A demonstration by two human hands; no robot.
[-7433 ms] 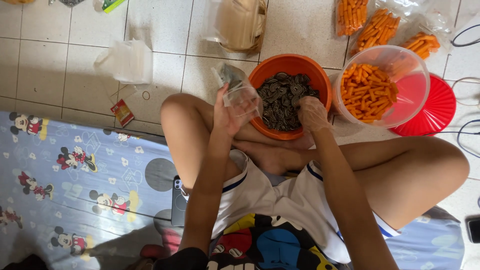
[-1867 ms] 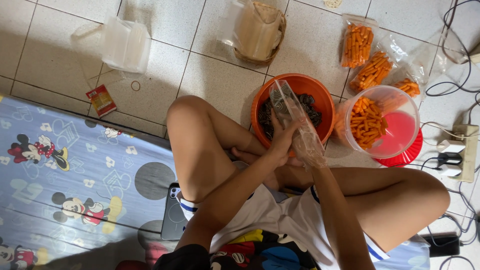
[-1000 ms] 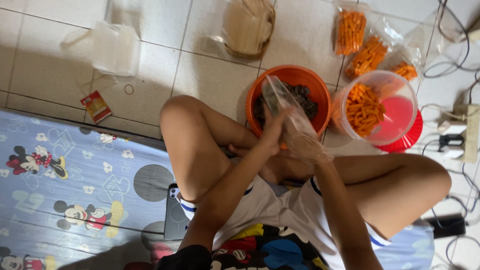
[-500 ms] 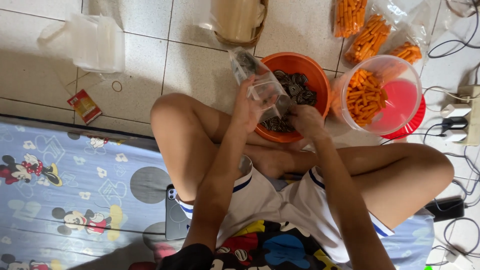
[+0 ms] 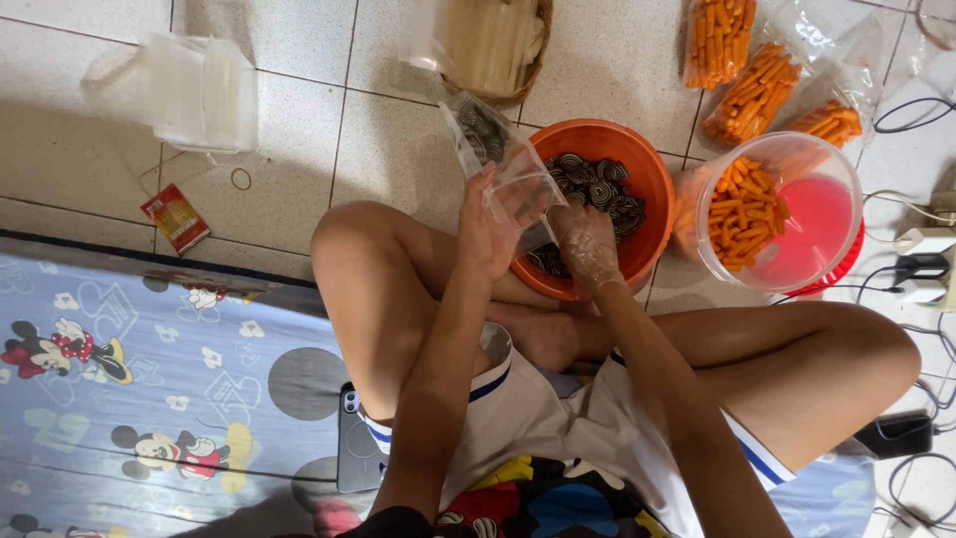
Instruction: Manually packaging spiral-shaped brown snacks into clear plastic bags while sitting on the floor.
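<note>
Since half a second ago, the clear plastic bag [image 5: 503, 164] tilts further toward the left, and the right hand [image 5: 588, 244] dips lower into the orange bowl [image 5: 647, 179]. The left hand [image 5: 488, 224] has its grip clamped on the bag's lower edge, holding it up over the near-left rim of the bowl; a few dark swirled biscuits show inside the bag. The right hand, in a thin transparent glove, rests among the dark swirled biscuits [image 5: 597, 189] in the bowl; whether its fingers are together around any cannot be told.

The bowl sits on the tiled floor just past the person's crossed legs. Just to its right stands a clear round tub [image 5: 827, 159] of orange snack sticks [image 5: 742, 214] on a red lid. Sealed packs of orange sticks [image 5: 757, 90] lie beyond it. A wicker basket [image 5: 533, 60] sits behind the bowl, a stack of empty bags [image 5: 194, 90] lies toward the far left, and a small red sachet [image 5: 174, 217] rests near the cartoon-print mat [image 5: 119, 399]. Cables and a power strip [image 5: 921, 264] line the right side.
</note>
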